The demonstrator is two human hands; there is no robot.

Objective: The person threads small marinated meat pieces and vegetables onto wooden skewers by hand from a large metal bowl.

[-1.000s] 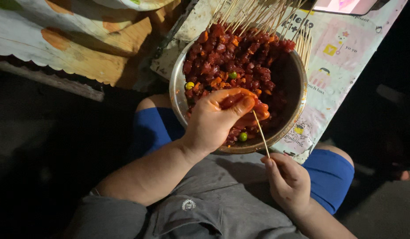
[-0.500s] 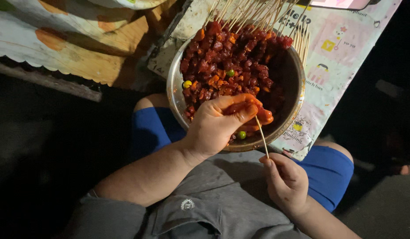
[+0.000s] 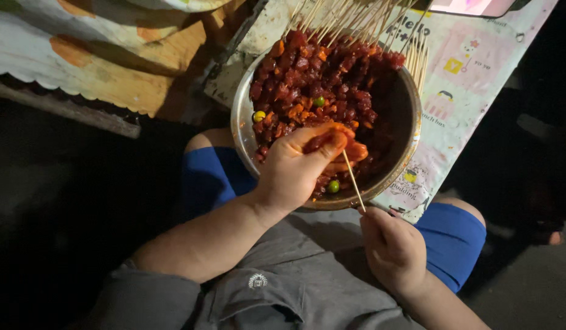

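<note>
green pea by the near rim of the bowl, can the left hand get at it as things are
Probably yes. The green pea lies uncovered on the meat just below the left hand, which is already inside the metal bowl; only the meat piece in its fingers is in the way.

Dim night scene, light pooled on the steel bowl (image 3: 405, 122), black surroundings, soft focus, slight grain.

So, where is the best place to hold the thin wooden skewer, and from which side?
Grip the skewer at its bare lower end, coming from below the metal bowl. Its upper tip is already in the sauced meat piece that the left hand holds; the right hand pinches the bottom.
</note>
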